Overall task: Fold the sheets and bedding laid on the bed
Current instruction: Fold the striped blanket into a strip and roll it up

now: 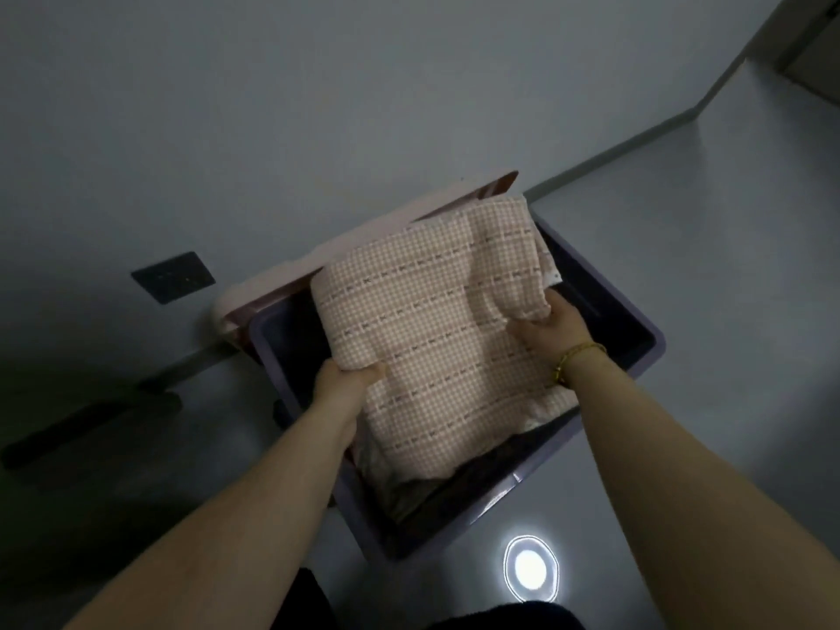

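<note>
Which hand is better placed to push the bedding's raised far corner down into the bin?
Probably right: the right hand grips the bedding just below that corner; the left hand holds the near edge.

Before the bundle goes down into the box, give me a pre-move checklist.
1. Left hand grips folded checked bedding: ok.
2. Right hand grips its right edge: ok.
3. Lid open, tipped back toward the wall: ok.
4. Bedding over the storage box opening: ok.
5. Fold tidy: not ok, right corner bunched.
6. Space underneath: cannot tell; other cloth shows at the near end.
</note>
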